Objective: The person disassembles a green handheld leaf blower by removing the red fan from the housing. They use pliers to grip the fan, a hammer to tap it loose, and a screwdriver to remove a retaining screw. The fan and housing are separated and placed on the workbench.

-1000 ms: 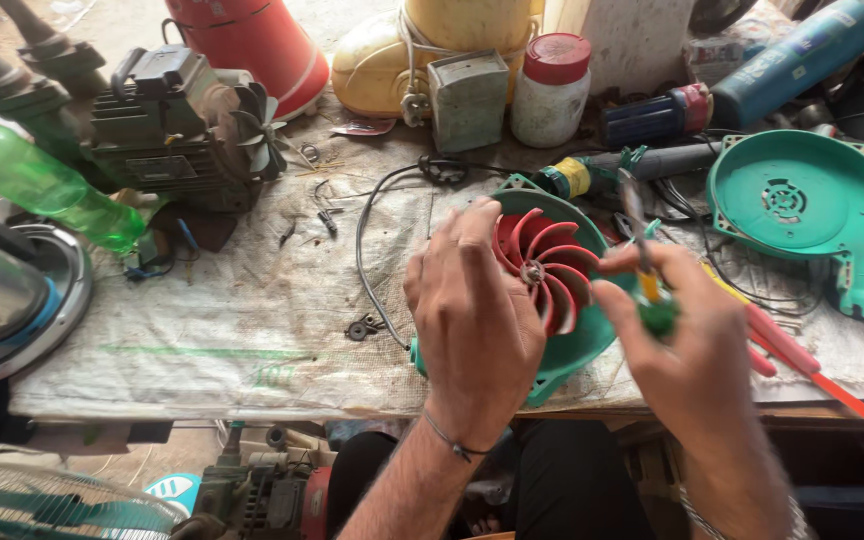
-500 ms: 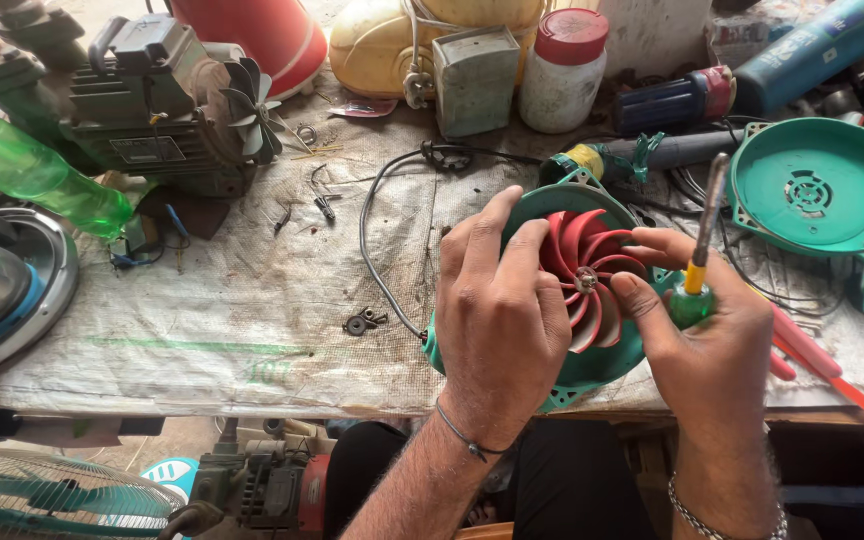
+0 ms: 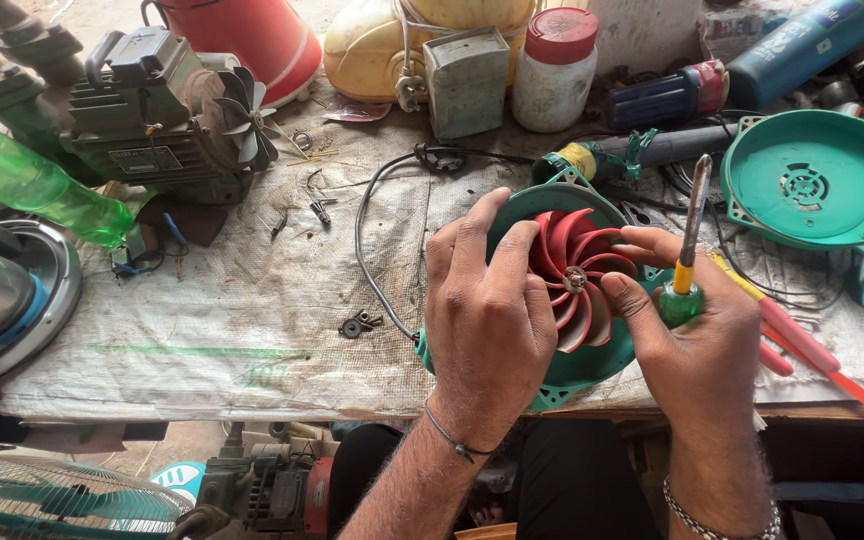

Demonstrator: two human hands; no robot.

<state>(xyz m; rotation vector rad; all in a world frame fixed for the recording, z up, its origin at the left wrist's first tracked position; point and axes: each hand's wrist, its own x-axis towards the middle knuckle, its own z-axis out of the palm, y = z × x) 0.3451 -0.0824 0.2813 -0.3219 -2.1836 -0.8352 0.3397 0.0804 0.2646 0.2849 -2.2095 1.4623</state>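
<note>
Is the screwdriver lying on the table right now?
No, the right hand holds the green-handled screwdriver upright beside the red impeller.

at the workbench's far edge stands a white plastic jar with a red lid (image 3: 554, 70), round and upright; just left of it a grey boxy metal canister (image 3: 466, 82). a small pale label plate (image 3: 142, 160) sits on the motor near the far left corner.

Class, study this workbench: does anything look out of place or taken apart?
Yes. The green blower's cover lies apart at the right, leaving the red fan wheel exposed. Small loose metal parts sit alone on the cloth.
</note>
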